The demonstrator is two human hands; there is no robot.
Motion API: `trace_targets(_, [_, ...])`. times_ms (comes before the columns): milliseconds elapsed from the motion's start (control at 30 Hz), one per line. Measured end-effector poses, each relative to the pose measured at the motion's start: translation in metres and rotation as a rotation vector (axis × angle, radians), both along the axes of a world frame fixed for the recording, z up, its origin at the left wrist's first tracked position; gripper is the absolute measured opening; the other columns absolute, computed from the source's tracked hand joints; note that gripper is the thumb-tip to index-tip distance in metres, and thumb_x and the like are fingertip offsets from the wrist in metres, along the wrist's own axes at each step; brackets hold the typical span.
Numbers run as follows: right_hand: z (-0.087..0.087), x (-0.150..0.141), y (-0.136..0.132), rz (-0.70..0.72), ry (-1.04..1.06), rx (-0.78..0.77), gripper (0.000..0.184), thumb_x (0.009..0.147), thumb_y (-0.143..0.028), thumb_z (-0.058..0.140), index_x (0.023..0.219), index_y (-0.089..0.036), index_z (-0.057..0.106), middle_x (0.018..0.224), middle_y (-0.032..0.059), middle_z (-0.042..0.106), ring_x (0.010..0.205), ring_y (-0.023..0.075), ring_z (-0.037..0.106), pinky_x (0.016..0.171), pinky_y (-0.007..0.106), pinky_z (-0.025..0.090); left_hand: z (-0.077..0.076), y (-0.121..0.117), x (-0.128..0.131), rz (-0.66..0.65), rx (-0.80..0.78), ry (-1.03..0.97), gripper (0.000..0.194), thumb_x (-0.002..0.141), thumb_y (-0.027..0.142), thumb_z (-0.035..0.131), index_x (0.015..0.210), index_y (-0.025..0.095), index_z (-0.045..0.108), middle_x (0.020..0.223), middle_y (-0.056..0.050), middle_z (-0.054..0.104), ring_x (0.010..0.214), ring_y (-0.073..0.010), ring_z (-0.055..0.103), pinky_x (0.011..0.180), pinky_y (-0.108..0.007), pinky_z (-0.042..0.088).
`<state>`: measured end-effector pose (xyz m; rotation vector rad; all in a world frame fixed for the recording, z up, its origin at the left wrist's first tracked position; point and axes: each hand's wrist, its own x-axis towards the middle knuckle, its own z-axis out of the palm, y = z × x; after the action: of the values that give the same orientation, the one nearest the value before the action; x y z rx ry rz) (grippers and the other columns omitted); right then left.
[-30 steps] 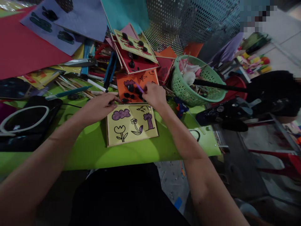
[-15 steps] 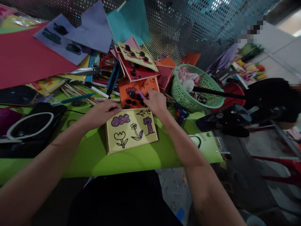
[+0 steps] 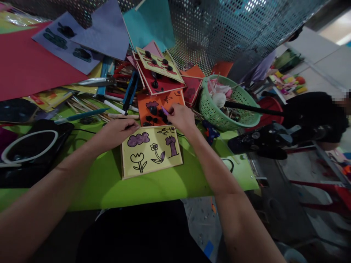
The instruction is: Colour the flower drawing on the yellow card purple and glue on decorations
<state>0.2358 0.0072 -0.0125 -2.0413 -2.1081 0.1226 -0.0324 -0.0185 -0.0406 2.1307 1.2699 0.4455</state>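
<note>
Yellow card: one, lying flat and slightly askew just inside the table's near edge; purple cloud, purple tree, bird and two flowers in black outline, both blooms uncoloured.
Left hand: yours, fingers bent together at the card's top left corner; you cannot tell whether they pinch it or merely rest.
Purple pen: one, slanting out over the orange card; which end shows cannot be told.
Right hand: yours, narrow, thumb and fingers closed on the pen, above the card's top right corner.
Orange card: beyond the yellow card's top edge, bearing black lumps; whether the two cards overlap cannot be told.
Pens at left: teal pen and white marker, beyond your left hand.
Glue gun: blue, toward the table's right edge, just below the green basket.
Risk, ink: your right hand could smear the tree or bird, should the colour be wet and your wrist drop.
Risk, card: it could turn or slide if your left fingers bear no weight on it.
Risk, lumps: your right knuckles sit close to them and could knock one onto the yellow card.
Brands and labels: none you can read; pen barrels are too small, and the packet's print at the left is blurred.
Writing: no lettering legible on the yellow card, drawings only.
</note>
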Motion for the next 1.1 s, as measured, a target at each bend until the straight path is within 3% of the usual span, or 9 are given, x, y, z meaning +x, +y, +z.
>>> trace_targets(167, [0.003, -0.003, -0.002, -0.035, -0.027, -0.015, 0.016, 0.091, -0.023, 0.065, 0.101, -0.02, 0.077, 0.103, 0.0133, 0.08, 0.097, 0.0331, 0.075, 0.084, 0.044, 0.055, -0.003, -0.002, 0.002, 0.002, 0.043, 0.041, 0.041, 0.099, 0.05, 0.041, 0.095, 0.021, 0.07, 0.092, -0.009, 0.075, 0.08, -0.0268, 0.067, 0.072, -0.035, 0.045])
trace_targets(400, [-0.001, 0.0, -0.001, -0.008, -0.039, -0.003, 0.018, 0.089, -0.021, 0.069, 0.106, -0.019, 0.072, 0.104, 0.0141, 0.079, 0.099, 0.035, 0.074, 0.087, 0.049, 0.055, -0.004, 0.0, 0.003, -0.02, 0.115, -0.013, 0.036, 0.1, 0.045, 0.041, 0.091, 0.02, 0.066, 0.106, -0.011, 0.074, 0.09, -0.026, 0.068, 0.078, -0.035, 0.046])
trace_targets(533, [-0.001, 0.001, 0.0, -0.027, -0.021, -0.019, 0.017, 0.085, -0.02, 0.073, 0.102, -0.019, 0.072, 0.104, 0.014, 0.079, 0.099, 0.0359, 0.074, 0.088, 0.05, 0.055, -0.003, 0.0, 0.004, -0.029, 0.123, -0.001, 0.037, 0.1, 0.045, 0.04, 0.09, 0.02, 0.064, 0.1, -0.01, 0.073, 0.085, -0.0244, 0.066, 0.074, -0.034, 0.045])
trace_targets(667, [0.003, 0.008, 0.002, -0.008, 0.123, 0.054, 0.019, 0.086, -0.021, 0.073, 0.105, -0.021, 0.074, 0.099, 0.0086, 0.078, 0.095, 0.0314, 0.073, 0.089, 0.049, 0.057, -0.003, 0.001, 0.005, -0.021, 0.104, 0.022, 0.035, 0.099, 0.045, 0.042, 0.093, 0.02, 0.065, 0.1, -0.01, 0.074, 0.084, -0.0247, 0.066, 0.071, -0.034, 0.044])
trace_targets(767, [0.004, 0.021, 0.0, 0.106, 0.347, 0.123, 0.015, 0.093, -0.026, 0.069, 0.106, -0.022, 0.074, 0.093, 0.0042, 0.074, 0.088, 0.0255, 0.07, 0.088, 0.045, 0.058, -0.005, 0.002, 0.005, -0.018, 0.115, 0.02, 0.034, 0.099, 0.046, 0.041, 0.088, 0.021, 0.062, 0.108, -0.012, 0.075, 0.09, -0.0266, 0.068, 0.075, -0.035, 0.044])
trace_targets(833, [0.006, 0.031, -0.007, 0.193, 0.49, 0.153, 0.014, 0.097, -0.032, 0.066, 0.105, -0.023, 0.074, 0.095, 0.0036, 0.072, 0.087, 0.0231, 0.069, 0.085, 0.042, 0.059, -0.006, 0.003, 0.005, -0.018, 0.12, 0.022, 0.034, 0.099, 0.045, 0.04, 0.085, 0.021, 0.059, 0.112, -0.013, 0.075, 0.092, -0.0268, 0.068, 0.077, -0.036, 0.044])
trace_targets(967, [0.009, 0.046, -0.038, 0.319, 0.605, 0.2, 0.021, 0.098, -0.041, 0.072, 0.114, -0.028, 0.076, 0.111, 0.0048, 0.073, 0.103, 0.0247, 0.067, 0.095, 0.044, 0.058, -0.005, 0.003, 0.004, -0.031, 0.113, 0.036, 0.03, 0.099, 0.041, 0.04, 0.087, 0.021, 0.06, 0.106, -0.01, 0.074, 0.088, -0.0236, 0.067, 0.075, -0.033, 0.044])
trace_targets(1100, [0.001, 0.051, -0.076, 0.353, 0.764, 0.012, 0.026, 0.1, -0.04, 0.069, 0.122, -0.029, 0.076, 0.117, 0.0035, 0.077, 0.106, 0.0225, 0.071, 0.094, 0.04, 0.058, -0.005, 0.003, 0.004, -0.03, 0.105, 0.035, 0.028, 0.098, 0.039, 0.041, 0.088, 0.022, 0.061, 0.097, -0.009, 0.073, 0.083, -0.0223, 0.066, 0.071, -0.032, 0.044])
